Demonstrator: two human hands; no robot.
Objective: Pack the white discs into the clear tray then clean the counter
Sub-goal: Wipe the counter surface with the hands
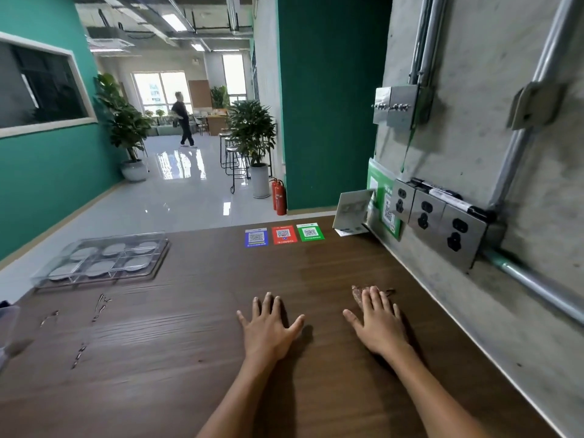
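Observation:
The clear tray [41,277] sits at the counter's far left with its lid shut, and several white discs [113,249] lie in its compartments. My left hand [268,327] lies flat on the dark wooden counter [189,358], fingers spread, holding nothing. My right hand [377,324] lies flat beside it, its fingers resting on a brownish cloth [358,294] that shows just beyond the fingertips.
Small metal clips [101,306] are scattered on the counter's left part. A clear box edge [8,324] shows at far left. Three QR stickers [284,237] and a card stand [352,213] sit at the far edge. Wall sockets [439,221] line the right wall.

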